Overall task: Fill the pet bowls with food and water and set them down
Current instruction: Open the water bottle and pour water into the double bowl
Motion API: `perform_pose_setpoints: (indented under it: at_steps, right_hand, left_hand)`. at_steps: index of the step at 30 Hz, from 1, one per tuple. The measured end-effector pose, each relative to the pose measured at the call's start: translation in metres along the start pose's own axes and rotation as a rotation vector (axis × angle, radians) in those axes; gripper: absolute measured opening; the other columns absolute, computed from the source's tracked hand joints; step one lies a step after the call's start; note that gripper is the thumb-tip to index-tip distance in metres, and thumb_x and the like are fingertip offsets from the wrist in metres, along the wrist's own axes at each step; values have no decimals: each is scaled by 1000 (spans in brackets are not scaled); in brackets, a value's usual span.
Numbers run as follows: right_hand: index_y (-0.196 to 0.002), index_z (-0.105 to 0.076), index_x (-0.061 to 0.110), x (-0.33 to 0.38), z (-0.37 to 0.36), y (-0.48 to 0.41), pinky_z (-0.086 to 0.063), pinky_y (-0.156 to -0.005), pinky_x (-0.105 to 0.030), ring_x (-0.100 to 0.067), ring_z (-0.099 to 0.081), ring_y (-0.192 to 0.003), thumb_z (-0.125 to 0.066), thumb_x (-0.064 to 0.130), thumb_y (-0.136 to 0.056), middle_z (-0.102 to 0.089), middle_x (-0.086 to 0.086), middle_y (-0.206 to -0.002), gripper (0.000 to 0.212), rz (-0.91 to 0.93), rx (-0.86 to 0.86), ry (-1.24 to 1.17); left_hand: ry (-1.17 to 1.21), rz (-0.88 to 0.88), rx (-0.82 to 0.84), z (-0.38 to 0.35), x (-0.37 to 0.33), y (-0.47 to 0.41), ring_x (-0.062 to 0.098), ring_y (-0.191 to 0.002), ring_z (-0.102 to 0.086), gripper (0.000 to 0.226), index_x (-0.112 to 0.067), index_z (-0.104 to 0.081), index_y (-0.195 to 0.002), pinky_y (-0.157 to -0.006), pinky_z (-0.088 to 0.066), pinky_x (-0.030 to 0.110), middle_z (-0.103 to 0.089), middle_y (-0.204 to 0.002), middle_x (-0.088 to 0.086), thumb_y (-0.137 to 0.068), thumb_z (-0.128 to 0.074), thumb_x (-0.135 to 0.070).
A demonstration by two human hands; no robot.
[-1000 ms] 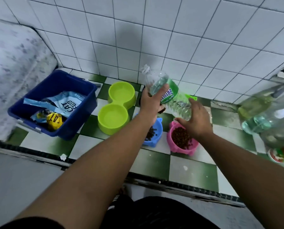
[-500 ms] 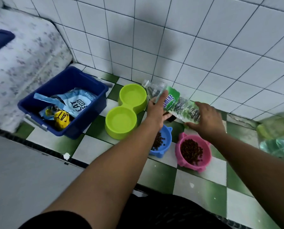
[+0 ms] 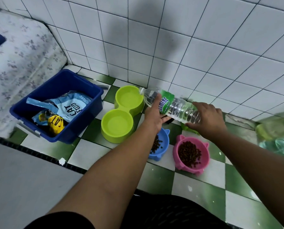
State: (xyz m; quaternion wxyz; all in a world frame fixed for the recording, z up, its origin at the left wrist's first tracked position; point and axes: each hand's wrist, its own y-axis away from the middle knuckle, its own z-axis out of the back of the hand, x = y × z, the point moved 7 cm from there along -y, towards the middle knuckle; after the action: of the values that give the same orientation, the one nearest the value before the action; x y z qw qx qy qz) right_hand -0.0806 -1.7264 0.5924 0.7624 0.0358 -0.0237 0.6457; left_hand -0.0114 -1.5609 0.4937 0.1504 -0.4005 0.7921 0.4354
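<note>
A clear water bottle with a green label lies nearly level, its open mouth over the far cup of the lime green double bowl. My left hand grips the bottle near its neck. My right hand holds its base end. A blue bowl and a pink bowl, both holding brown kibble, stand on the green and white checked floor below my arms. My left forearm hides part of the blue bowl.
A blue tub with cat food bags stands at the left. A white tiled wall rises behind the bowls. A flowered mattress lies far left. Blurred clear bottles sit at the right edge.
The bottle has tipped from a raised slant to nearly level, and its mouth has moved left and down over the far cup of the green bowl. Both hands stayed on it.
</note>
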Motion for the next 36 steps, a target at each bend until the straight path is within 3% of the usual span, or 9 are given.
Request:
perform_pose_setpoints:
  at_steps: [3, 5, 9, 18, 23, 31, 36]
  right_hand:
    - [-151, -35, 22, 0, 2, 0, -28, -111, -48, -28, -41, -136, -74, 56, -78, -48, -6, -149, 90, 12, -6, 5]
    - [-151, -35, 22, 0, 4, 0, -28, -111, -48, -27, -41, -137, -74, 56, -78, -48, -5, -149, 90, 19, -12, 10]
    - [-151, -35, 23, 1, 7, -1, -27, -111, -48, -27, -41, -137, -74, 56, -78, -47, -5, -149, 89, 33, -20, 19]
    - [-149, -38, 23, 3, 14, -1, -28, -110, -48, -28, -42, -135, -74, 53, -78, -50, -5, -147, 86, 53, -47, 23]
    - [-148, -40, 23, 5, 17, -2, -28, -108, -46, -27, -43, -134, -75, 52, -77, -50, -4, -147, 85, 67, -49, 26]
    - [-147, -42, 21, 7, 18, -5, -29, -107, -47, -28, -44, -134, -75, 52, -77, -51, -5, -146, 84, 86, -49, 45]
    - [-147, -42, 21, 8, 21, -5, -28, -108, -47, -28, -43, -134, -74, 51, -78, -50, -5, -147, 82, 99, -62, 53]
  left_hand:
    - [21, 6, 2, 0, 2, -1, 38, -114, -63, 71, -12, -58, -122, -98, -52, 60, -67, -123, 18, -70, -79, -57]
    - [26, 6, 17, 0, 3, -3, 38, -114, -62, 67, -14, -59, -116, -102, -49, 62, -67, -124, 18, -68, -78, -58]
    - [44, 19, 29, 1, 4, -7, 38, -115, -63, 52, -15, -60, -114, -102, -49, 62, -67, -124, 19, -84, -74, -55]
    - [60, 19, -12, 1, 1, -6, 40, -118, -63, 71, -11, -57, -133, -97, -52, 61, -67, -126, 18, -81, -77, -56]
    - [85, 34, 10, 0, 2, -7, 42, -122, -60, 65, -10, -57, -126, -103, -47, 64, -65, -128, 20, -83, -76, -55]
    - [126, 42, 18, 1, 4, -13, 43, -124, -59, 70, -10, -55, -134, -103, -46, 66, -63, -131, 21, -84, -76, -54]
    - [133, 46, 45, -1, 5, -13, 44, -124, -59, 56, -11, -59, -120, -105, -45, 65, -63, -130, 23, -86, -74, -54]
